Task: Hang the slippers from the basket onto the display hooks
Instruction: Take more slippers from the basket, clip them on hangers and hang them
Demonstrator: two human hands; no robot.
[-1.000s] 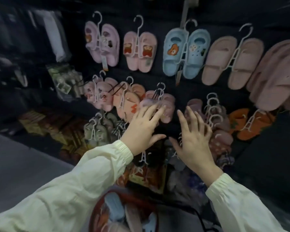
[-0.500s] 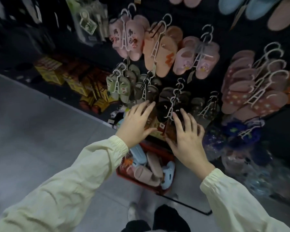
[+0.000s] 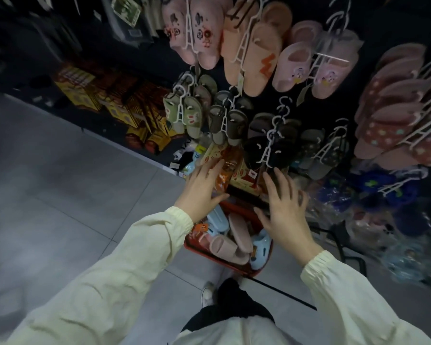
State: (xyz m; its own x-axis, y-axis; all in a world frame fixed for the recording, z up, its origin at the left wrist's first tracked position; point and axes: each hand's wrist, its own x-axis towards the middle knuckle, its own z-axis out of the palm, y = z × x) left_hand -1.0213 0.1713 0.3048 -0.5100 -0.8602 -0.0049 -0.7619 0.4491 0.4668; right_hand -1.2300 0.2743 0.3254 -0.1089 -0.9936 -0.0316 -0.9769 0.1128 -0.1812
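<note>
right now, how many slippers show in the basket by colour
light blue slippers: 2
pink slippers: 2 clear, maybe more beneath
orange piece: 1, kind unclear
total: 4 clear slippers in the red basket

red plastic basket point(image 3: 210, 256): smooth | pink rubbery slippers point(image 3: 238, 231): smooth, matt | white plastic hanger point(image 3: 266, 151): smooth | grey floor tiles point(image 3: 72, 195): matt, smooth | cream cloth sleeve point(image 3: 135, 257): soft, creased

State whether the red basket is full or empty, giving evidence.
Not empty: pink slippers and blue slippers lie piled inside the red basket.
</note>
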